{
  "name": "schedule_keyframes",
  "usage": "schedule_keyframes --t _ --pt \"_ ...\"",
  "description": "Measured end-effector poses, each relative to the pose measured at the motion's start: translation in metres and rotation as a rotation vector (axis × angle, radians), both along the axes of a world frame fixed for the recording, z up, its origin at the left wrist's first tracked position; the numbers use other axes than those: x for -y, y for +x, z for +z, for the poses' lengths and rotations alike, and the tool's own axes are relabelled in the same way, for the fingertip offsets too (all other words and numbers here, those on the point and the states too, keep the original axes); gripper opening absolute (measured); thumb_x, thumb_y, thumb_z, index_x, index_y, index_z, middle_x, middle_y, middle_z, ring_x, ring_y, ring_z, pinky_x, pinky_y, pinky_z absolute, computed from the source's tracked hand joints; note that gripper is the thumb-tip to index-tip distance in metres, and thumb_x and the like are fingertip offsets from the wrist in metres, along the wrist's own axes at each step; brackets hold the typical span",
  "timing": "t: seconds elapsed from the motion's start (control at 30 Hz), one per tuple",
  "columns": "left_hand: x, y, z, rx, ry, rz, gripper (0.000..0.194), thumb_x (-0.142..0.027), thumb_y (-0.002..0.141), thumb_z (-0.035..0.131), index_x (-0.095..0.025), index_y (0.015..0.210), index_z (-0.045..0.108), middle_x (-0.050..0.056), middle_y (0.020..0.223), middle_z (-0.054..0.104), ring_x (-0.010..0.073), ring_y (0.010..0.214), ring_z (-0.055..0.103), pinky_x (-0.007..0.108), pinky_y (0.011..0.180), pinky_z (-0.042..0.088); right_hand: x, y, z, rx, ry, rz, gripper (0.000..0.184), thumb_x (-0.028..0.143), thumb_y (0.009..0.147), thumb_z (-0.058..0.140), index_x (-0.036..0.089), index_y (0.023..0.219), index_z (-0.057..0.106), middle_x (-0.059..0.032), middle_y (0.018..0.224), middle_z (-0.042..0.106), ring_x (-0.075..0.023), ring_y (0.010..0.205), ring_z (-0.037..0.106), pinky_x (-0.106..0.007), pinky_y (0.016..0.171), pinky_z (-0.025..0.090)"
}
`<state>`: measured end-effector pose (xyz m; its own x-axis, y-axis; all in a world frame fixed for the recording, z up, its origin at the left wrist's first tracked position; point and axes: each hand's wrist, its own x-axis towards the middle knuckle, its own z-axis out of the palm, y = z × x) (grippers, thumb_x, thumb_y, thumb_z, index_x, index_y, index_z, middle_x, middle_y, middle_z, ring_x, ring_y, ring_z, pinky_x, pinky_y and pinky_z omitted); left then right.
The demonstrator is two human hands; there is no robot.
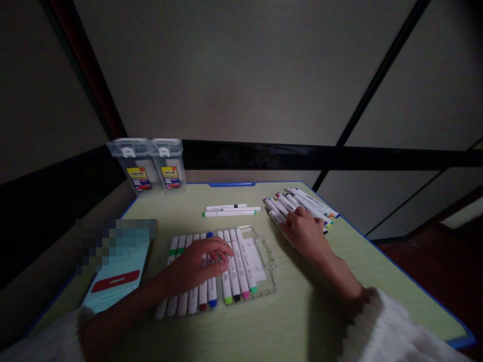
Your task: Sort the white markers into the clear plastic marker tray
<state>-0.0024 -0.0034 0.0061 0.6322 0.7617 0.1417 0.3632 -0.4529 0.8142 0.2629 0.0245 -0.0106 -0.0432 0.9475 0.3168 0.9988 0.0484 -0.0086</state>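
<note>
My left hand [206, 259] rests over a clear plastic marker case [272, 289] lying opened flat. Its fingers are loosely bent, the thumb is apart, and nothing shows between them. White markers [234, 271] lie side by side in both halves of the case, with green, black, pink, blue and dark red ends among them. Bare case shows at its right end, with a white label [255, 259]. To the right, my right hand [305, 230] is curled down on a loose pile of white markers [311, 202]. Its fingers close around a marker there, mostly hidden beneath them.
Behind the case lie a few loose markers [229, 213]. Two upright clear plastic boxes [154, 151] with yellow labels stand at the back left. A light-blue pack [121, 261] with a red patch lies left on the blue-edged table [287, 322]. A wall rises behind.
</note>
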Motion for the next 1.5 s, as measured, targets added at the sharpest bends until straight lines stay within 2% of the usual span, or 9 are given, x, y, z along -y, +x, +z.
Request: schedule_keyframes --t 0.23,0.37,0.47,0.57,0.73,0.97,1.23,1.5 --pt "0.001 0.000 0.001 -0.011 -0.001 0.012 0.016 -0.016 0.073 0.050 -0.016 0.087 0.058 0.004 0.090 0.060 0.0137 0.076 0.054 0.029 0.070 0.044 -0.002 -0.016 0.001 -0.047 0.077 0.111 0.020 0.019 0.084 0.031 0.016 0.082 0.051 -0.0104 0.091 0.052 -0.0241 0.086 0.046 -0.036 0.067 0.030" --pt "0.000 0.000 0.001 -0.026 0.008 0.018 0.016 -0.016 0.073 0.050 -0.016 0.086 0.058 0.004 0.090 0.060 0.0138 0.077 0.054 0.028 0.070 0.044 -0.005 -0.031 0.002 -0.108 0.088 0.251 0.019 0.017 0.084 0.032 0.017 0.084 0.051 -0.0099 0.094 0.053 -0.0220 0.087 0.046 -0.035 0.070 0.031" --pt "0.000 0.000 0.001 -0.034 0.010 0.021 0.016 -0.016 0.073 0.050 -0.016 0.087 0.058 0.004 0.090 0.060 0.0141 0.076 0.054 0.029 0.069 0.044 -0.006 -0.039 0.001 -0.119 0.057 0.378 0.024 0.014 0.084 0.033 0.017 0.099 0.051 -0.0097 0.101 0.054 -0.0219 0.091 0.046 -0.035 0.073 0.031" --pt "0.001 0.001 0.001 -0.034 0.012 0.021 0.015 -0.016 0.073 0.050 -0.016 0.086 0.058 0.004 0.089 0.061 0.0142 0.077 0.055 0.028 0.069 0.044 -0.008 -0.039 -0.003 -0.109 0.026 0.449 0.036 0.012 0.083 0.033 0.019 0.117 0.044 -0.0100 0.114 0.052 -0.0231 0.098 0.044 -0.036 0.076 0.031" --pt "0.001 0.001 0.001 -0.027 0.005 0.017 0.014 -0.017 0.073 0.050 -0.017 0.085 0.058 0.003 0.090 0.061 0.0141 0.077 0.055 0.028 0.070 0.044 -0.012 -0.034 -0.009 -0.122 -0.004 0.456 0.040 0.018 0.085 0.034 0.021 0.125 0.039 -0.0079 0.124 0.049 -0.0234 0.109 0.040 -0.039 0.082 0.031" --pt "0.001 0.000 0.001 -0.035 0.019 0.019 0.015 -0.017 0.074 0.050 -0.016 0.086 0.058 0.004 0.089 0.061 0.0140 0.076 0.055 0.028 0.069 0.044 -0.017 -0.032 -0.014 -0.078 -0.058 0.445 0.039 0.022 0.087 0.030 0.021 0.124 0.040 -0.0057 0.129 0.043 -0.0257 0.117 0.033 -0.048 0.093 0.021" --pt "0.001 0.001 0.003 -0.034 0.010 0.020 0.015 -0.017 0.073 0.050 -0.017 0.085 0.059 0.003 0.089 0.062 0.0133 0.076 0.055 0.027 0.070 0.044 -0.015 -0.034 -0.009 -0.143 -0.010 0.434 0.032 0.018 0.085 0.034 0.020 0.112 0.051 -0.0093 0.113 0.052 -0.0221 0.103 0.042 -0.038 0.084 0.030" --pt "0.000 0.001 0.002 -0.043 0.014 0.020 0.015 -0.017 0.074 0.050 -0.016 0.087 0.058 0.003 0.089 0.062 0.0139 0.077 0.055 0.028 0.070 0.044 -0.017 -0.032 -0.008 -0.158 0.054 0.353 0.017 0.020 0.081 0.046 0.020 0.087 0.062 -0.0061 0.092 0.057 -0.0212 0.090 0.049 -0.036 0.077 0.029"
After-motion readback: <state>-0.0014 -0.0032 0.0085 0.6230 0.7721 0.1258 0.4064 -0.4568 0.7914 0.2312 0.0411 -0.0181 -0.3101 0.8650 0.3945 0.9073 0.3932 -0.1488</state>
